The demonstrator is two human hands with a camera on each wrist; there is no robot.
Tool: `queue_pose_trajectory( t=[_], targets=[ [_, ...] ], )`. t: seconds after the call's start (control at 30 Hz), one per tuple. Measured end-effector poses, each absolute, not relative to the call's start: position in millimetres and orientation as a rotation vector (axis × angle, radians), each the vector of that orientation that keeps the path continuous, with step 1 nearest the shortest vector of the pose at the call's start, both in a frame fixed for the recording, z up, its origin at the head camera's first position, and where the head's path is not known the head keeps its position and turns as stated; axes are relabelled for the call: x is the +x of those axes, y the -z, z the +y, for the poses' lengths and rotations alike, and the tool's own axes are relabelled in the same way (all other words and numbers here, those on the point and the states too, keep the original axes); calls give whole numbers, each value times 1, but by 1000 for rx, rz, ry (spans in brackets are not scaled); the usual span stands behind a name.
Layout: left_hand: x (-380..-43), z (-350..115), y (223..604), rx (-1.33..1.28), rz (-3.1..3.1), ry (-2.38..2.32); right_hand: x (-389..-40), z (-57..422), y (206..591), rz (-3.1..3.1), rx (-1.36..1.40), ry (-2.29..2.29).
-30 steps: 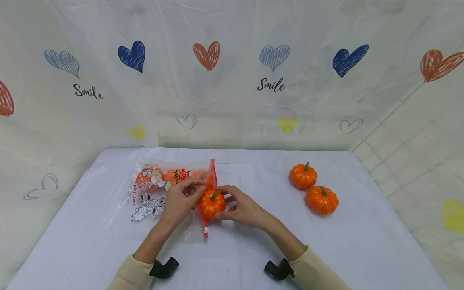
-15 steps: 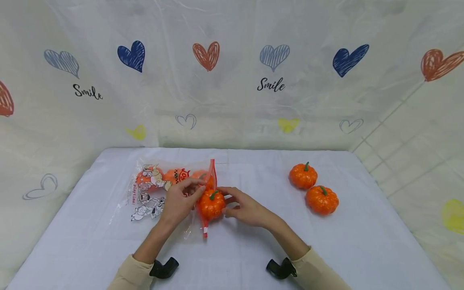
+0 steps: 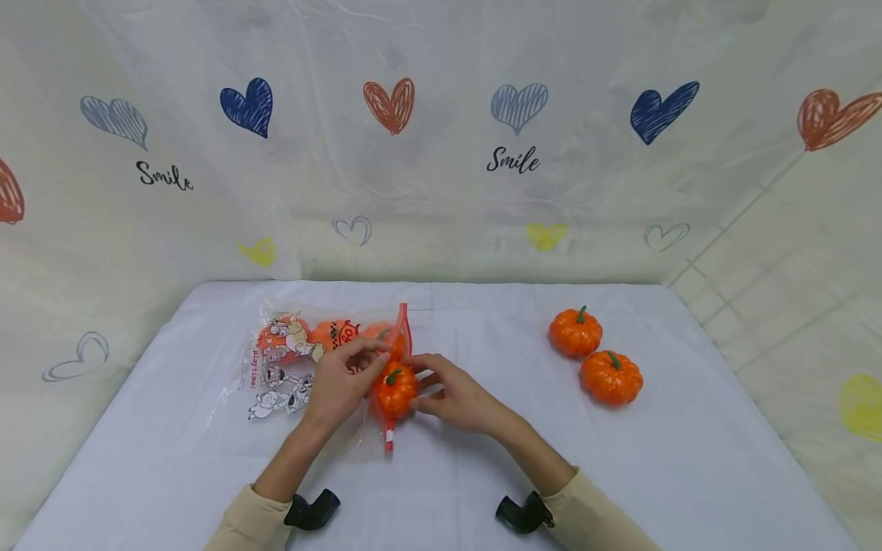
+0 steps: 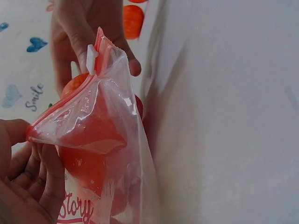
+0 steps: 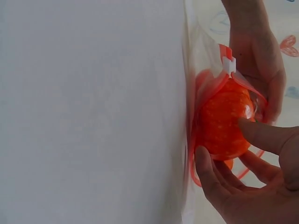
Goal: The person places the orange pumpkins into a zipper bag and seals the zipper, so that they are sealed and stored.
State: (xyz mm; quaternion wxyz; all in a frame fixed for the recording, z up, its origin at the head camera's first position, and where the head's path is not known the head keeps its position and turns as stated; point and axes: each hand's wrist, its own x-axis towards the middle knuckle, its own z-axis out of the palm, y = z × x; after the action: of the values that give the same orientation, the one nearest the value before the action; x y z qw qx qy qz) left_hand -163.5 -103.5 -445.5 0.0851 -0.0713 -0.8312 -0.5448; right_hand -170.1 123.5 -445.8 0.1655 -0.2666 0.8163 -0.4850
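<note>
Left hand [image 3: 343,383] pinches the lip [image 4: 61,102] of the bag [image 3: 295,376]; right hand [image 3: 451,394] grips the pumpkin [image 3: 396,396] from three o'clock: best eased toward nine, lip held wide, though some fingertips look hidden.

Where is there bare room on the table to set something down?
Bare tablecloth lies to the right of the two loose pumpkins, between them and the right hand, and left of the slider bag. Crowded: the bag's red-rimmed mouth, which the left hand pinches and where the right hand holds another pumpkin.
</note>
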Motion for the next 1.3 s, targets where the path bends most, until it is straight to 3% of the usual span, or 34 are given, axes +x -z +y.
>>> queue_pose_trajectory(
  t=[1.3],
  targets=[
    [-160,-101,443,-201,-2470,1573,-171,110,449,2397,-759,1363]
  ],
)
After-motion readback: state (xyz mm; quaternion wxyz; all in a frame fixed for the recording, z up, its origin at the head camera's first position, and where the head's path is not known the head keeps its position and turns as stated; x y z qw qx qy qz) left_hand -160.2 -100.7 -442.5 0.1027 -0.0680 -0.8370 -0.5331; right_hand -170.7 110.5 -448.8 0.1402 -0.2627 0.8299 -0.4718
